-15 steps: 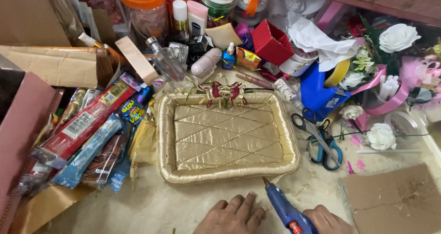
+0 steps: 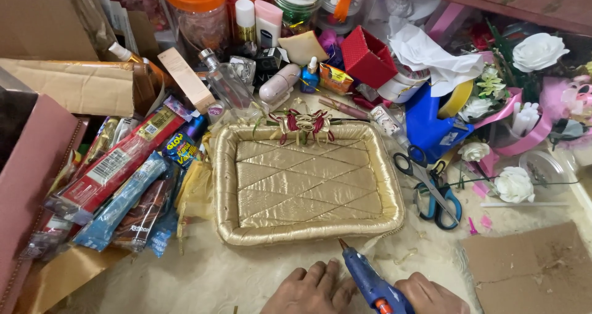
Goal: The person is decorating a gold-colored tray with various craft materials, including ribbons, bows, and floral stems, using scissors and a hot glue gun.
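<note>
Glue gun [image 2: 370,279]: blue body, copper-coloured nozzle. It lies at the bottom of the view, just in front of the near rim of the gold tray [image 2: 308,231]. The nozzle tip points up and to the left and sits right at the rim's lower edge; whether tip and fabric touch cannot be told.

Right hand [image 2: 431,295]: closed around the rear part of the glue gun, fingers wrapped over the handle. The lower part of the hand is cut off by the picture edge.

Left hand [image 2: 308,289]: just beside the gun, on its left, in front of the tray. It lies palm down on the pale cloth surface [image 2: 203,277], fingers spread flat, holding nothing.

Gold tray: rectangular, padded satin, quilted in a diamond pattern, with a rolled rim. A small bow of red and gold ribbon [image 2: 303,124] sits on the middle of its far rim.

Right of the tray: scissors [image 2: 431,191] with black and blue handles lie just beside it, with white fabric roses [image 2: 515,184] beyond them.

Left of the tray: a heap of wrapped snack bars and packets [image 2: 117,178] touching a pink box [image 2: 31,166].

Behind the tray: bottles, jars with orange lids [image 2: 194,6], and a red box [image 2: 367,58].
</note>
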